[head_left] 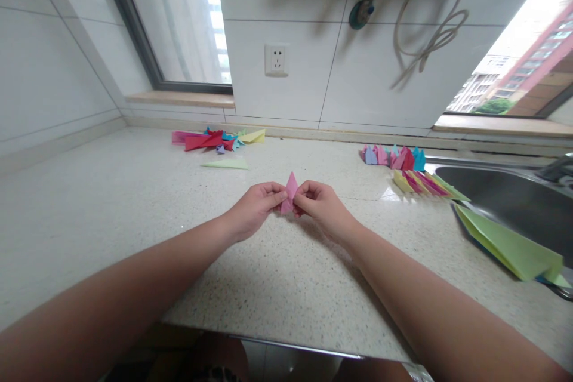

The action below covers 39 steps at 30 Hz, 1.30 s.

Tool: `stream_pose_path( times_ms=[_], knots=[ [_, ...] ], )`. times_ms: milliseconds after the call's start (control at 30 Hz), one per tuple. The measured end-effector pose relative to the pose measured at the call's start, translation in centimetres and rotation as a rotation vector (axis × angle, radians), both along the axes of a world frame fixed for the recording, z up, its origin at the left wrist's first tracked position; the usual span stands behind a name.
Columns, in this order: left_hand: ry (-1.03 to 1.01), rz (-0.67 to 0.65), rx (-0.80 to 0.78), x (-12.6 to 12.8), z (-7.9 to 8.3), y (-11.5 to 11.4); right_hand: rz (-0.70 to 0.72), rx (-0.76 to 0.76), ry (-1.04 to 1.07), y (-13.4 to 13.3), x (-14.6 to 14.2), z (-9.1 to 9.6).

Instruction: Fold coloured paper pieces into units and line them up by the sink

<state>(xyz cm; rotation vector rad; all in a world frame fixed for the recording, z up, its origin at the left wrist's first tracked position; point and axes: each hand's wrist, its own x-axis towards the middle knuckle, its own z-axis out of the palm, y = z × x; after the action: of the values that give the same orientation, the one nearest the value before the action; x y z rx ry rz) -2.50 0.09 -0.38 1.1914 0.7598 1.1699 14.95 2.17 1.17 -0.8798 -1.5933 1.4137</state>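
Observation:
A small pink folded paper piece [290,190] stands pointed upward just above the speckled countertop [134,215], held between both hands. My left hand [256,208] pinches its left side with closed fingers. My right hand [321,206] pinches its right side the same way. Both forearms reach in from the near edge of the counter.
A heap of red, pink, blue and yellow folded papers [215,139] lies at the back left, a light green piece [226,163] in front of it. Small folded shapes [394,157] and flat folded strips [425,184] lie right. Green paper [505,245] overhangs the sink [510,203].

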Motion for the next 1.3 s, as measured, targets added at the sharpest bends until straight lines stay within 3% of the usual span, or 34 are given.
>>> stream_pose_path(
  times_ms=[233,333,533,767,1067,1300],
  knots=[
    [-0.074,-0.032,-0.051,0.0,0.2,0.1,-0.091,0.085,0.064,0.1,-0.1,0.1],
    [-0.053,-0.004,-0.047,0.1,0.3,0.1,-0.064,0.072,0.012,0.0,-0.2,0.2],
    [0.222,0.282,0.127,0.6,0.3,-0.4,-0.148,0.145,-0.134,0.1,0.1,0.0],
    [0.370,0.378,0.276,0.7,1.1,-1.1,-0.157,0.193,-0.160,0.3,0.4,-0.2],
    [0.349,0.370,0.188,0.8,0.9,-1.1,-0.088,0.226,-0.167,0.4,0.3,-0.3],
    [0.467,0.416,0.203,0.7,0.9,-1.2,-0.163,0.267,-0.254,-0.1,0.0,-0.3]
  ],
)
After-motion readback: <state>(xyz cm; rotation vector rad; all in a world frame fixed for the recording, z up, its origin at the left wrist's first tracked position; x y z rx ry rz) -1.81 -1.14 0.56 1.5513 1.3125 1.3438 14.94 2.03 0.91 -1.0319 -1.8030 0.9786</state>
